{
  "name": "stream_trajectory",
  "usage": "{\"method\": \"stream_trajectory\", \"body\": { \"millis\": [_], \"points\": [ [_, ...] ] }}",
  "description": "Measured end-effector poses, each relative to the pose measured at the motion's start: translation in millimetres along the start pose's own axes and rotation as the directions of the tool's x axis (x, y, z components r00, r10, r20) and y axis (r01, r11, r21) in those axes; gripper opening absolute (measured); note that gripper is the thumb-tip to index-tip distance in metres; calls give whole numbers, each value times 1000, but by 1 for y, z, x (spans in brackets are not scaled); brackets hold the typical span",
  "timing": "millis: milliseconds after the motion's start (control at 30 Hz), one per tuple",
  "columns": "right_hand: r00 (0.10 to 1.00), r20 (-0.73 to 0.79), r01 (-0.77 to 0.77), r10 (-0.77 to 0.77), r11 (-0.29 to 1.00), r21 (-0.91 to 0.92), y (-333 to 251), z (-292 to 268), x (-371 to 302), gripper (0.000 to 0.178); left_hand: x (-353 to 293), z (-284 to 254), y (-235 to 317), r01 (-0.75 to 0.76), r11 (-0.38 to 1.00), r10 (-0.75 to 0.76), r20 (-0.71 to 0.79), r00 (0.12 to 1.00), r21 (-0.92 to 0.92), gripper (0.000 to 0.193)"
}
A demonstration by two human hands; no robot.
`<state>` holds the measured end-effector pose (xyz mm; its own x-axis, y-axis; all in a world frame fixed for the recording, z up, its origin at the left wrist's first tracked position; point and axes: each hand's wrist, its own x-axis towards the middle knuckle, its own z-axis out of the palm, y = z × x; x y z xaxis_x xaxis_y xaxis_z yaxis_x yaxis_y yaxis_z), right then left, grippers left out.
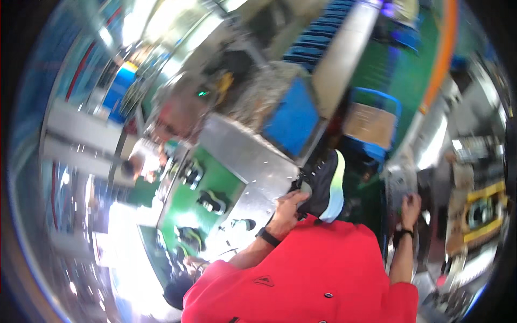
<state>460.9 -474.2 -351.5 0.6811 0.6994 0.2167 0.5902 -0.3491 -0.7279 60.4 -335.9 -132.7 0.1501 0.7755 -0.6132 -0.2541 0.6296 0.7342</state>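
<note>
My left hand (291, 207) is closed on a black sneaker (322, 185), gripping it by the heel-and-collar side in front of my red shirt. The sneaker's thick sole fades from yellow-green to pale blue and faces right. Out to the right, my right hand (411, 207) is beside a grey metal machine panel (401, 180). Its fingers look slightly spread with nothing seen in them, though whether they touch the panel is unclear.
Several shoes (211, 202) lie on a green conveyor belt (221, 175) at left, with a metal ledge (231, 141) beside it. A blue-framed cart (369, 126) stands ahead. At right is a machine with a yellow frame (484, 215). A co-worker (142, 159) is far left.
</note>
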Motion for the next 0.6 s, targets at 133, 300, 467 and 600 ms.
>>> {"method": "stream_trajectory", "body": {
  "millis": [133, 300, 467, 600],
  "points": [
    [993, 71, -84, 95, 986, -144, 29, 3, 4, 21, 17, -77, -2, -56, 992, 23, -280, 960, -111, 23],
    [988, -1, -156, 157, 976, -150, -4, 15, 52, 31, 68, -202, 9, -168, 981, 68, -637, 768, -98, 19],
    [970, -47, 226, -236, 961, -159, -109, 54, 165, 32, 109, -309, 54, -391, 920, 196, -819, 540, -38, 11],
    [951, 79, 296, -299, 954, 54, -252, 107, 256, 33, 164, -434, 39, -324, 915, 345, -885, 313, 242, 22]
  ]
}}
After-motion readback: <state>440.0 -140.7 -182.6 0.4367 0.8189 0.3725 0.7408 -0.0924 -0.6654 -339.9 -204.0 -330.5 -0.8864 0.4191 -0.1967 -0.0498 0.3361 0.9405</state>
